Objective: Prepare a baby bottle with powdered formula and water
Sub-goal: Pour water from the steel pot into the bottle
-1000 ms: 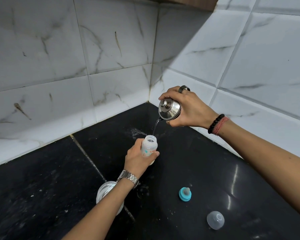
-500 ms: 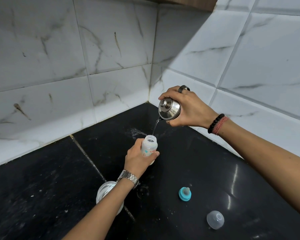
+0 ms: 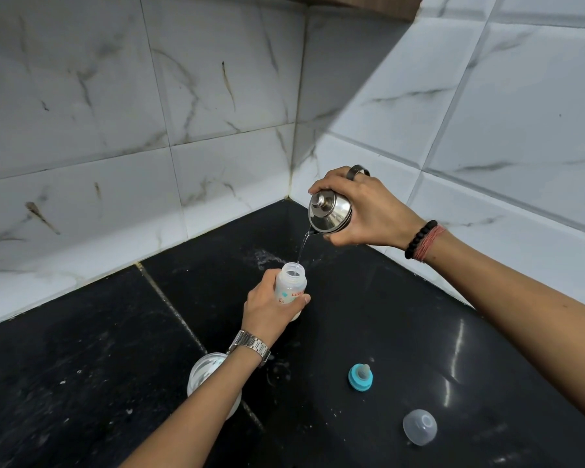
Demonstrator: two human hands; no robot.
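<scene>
My left hand (image 3: pixel 267 307) grips a small white baby bottle (image 3: pixel 289 282) standing uncapped on the black counter (image 3: pixel 81 383). Above and to its right, my right hand (image 3: pixel 368 214) holds a shiny steel kettle (image 3: pixel 330 211) tilted toward the bottle. A thin stream of water (image 3: pixel 303 246) falls from its spout into the bottle's mouth. The blue ring with its teat (image 3: pixel 361 376) lies on the counter to the right. Farther right lies the clear dome cap (image 3: pixel 419 427).
A round white container (image 3: pixel 205 373) sits under my left forearm, partly hidden. White marble tile walls (image 3: pixel 217 113) meet in a corner just behind the kettle. Specks of white powder and wet marks dot the counter near the corner.
</scene>
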